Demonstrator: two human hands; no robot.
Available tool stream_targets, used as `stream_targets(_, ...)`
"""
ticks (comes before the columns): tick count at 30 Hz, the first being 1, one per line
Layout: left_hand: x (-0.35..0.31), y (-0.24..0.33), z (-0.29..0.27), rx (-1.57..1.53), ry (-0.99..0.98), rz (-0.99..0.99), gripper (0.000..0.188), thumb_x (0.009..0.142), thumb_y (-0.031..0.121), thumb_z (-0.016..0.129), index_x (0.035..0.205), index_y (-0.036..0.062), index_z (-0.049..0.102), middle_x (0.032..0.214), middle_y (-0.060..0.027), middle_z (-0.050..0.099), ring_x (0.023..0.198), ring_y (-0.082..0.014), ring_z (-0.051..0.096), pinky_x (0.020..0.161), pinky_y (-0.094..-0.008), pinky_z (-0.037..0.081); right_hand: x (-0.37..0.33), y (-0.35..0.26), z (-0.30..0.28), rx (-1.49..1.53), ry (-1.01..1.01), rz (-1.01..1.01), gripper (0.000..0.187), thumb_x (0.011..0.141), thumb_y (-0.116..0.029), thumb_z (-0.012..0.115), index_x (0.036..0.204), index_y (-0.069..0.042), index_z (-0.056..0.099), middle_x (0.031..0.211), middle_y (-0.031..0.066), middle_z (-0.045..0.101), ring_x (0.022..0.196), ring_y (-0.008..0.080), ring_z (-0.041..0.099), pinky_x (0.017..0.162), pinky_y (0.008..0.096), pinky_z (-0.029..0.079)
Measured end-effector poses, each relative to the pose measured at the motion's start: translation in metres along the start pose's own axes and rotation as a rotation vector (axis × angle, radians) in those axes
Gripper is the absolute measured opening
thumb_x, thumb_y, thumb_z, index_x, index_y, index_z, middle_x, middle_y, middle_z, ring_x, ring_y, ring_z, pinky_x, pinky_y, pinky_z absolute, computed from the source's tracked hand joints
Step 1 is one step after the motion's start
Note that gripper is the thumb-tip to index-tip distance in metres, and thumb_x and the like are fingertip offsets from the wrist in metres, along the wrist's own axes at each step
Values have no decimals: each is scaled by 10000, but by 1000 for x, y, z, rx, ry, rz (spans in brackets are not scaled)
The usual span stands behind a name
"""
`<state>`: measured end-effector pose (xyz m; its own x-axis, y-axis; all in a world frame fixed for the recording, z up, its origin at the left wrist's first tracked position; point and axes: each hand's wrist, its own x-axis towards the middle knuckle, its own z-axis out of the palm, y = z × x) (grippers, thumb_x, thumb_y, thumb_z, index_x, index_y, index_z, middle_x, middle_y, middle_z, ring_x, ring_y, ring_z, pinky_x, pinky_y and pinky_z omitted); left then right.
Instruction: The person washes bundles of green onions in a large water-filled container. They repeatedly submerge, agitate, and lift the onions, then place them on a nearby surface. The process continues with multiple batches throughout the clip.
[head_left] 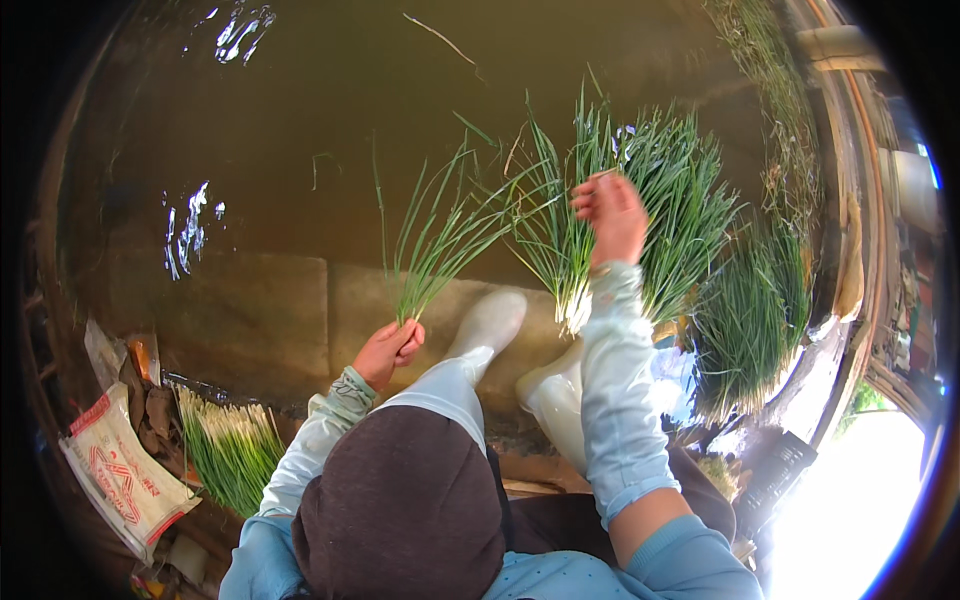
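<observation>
My left hand is closed around the pale base of a small bunch of spring onions, whose thin green leaves fan upward over the water. Over the larger heap of spring onions on the right, my right hand is lifted, its fingers loosely bent and slightly blurred. I see nothing plainly held in it. A smaller clump of spring onions lies just left of that hand, white ends toward me. Part of the heap is hidden behind my right hand and sleeve.
Murky brown water spreads ahead, with a submerged stone ledge under my white boots. Stacked spring onions and a printed sack lie at lower left. More greens rest beside the wooden edge at right.
</observation>
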<state>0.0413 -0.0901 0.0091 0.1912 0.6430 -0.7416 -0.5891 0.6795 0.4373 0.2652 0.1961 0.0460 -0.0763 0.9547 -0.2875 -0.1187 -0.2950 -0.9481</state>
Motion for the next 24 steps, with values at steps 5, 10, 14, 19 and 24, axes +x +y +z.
stream_targets(5, -15, -7, -16, 5, 2, -46, 293, 1034, 292, 389, 874, 89, 526, 627, 78, 330, 536, -42, 254, 489, -203, 229, -68, 58, 30, -245, -232, 264, 128, 946, -97, 548, 1015, 10, 551, 874, 109, 647, 696, 140, 646, 585, 239, 525)
stream_targets(10, -30, -19, -31, -79, -3, -51, 293, 1039, 295, 379, 894, 80, 517, 621, 74, 329, 527, -47, 256, 487, -206, 234, -69, 68, 32, -388, -17, 228, 184, 919, -178, 626, 943, -10, 556, 738, 57, 623, 581, 99, 601, 500, 216, 470)
stream_targets(14, -43, -25, -40, -104, -1, -71, 306, 1041, 304, 372, 898, 74, 516, 613, 71, 329, 523, -50, 264, 489, -210, 240, -66, 62, 36, -415, -30, 156, 153, 957, -164, 557, 942, -18, 603, 718, 30, 614, 553, 68, 557, 490, 200, 441)
stream_targets(19, -47, -30, -42, -85, 1, -84, 304, 1041, 307, 374, 898, 81, 519, 611, 74, 325, 526, -51, 267, 496, -213, 244, -76, 79, 62, -959, -303, -11, 154, 899, -198, 593, 1012, -104, 638, 798, 83, 682, 645, 201, 654, 547, 340, 493)
stream_targets(24, -44, -32, -43, -89, -20, -85, 299, 1039, 305, 378, 886, 88, 514, 612, 78, 318, 528, -51, 269, 498, -213, 246, -67, 95, 83, -1306, -421, -243, 168, 882, -265, 580, 991, -144, 621, 809, 108, 675, 736, 337, 642, 625, 442, 496)
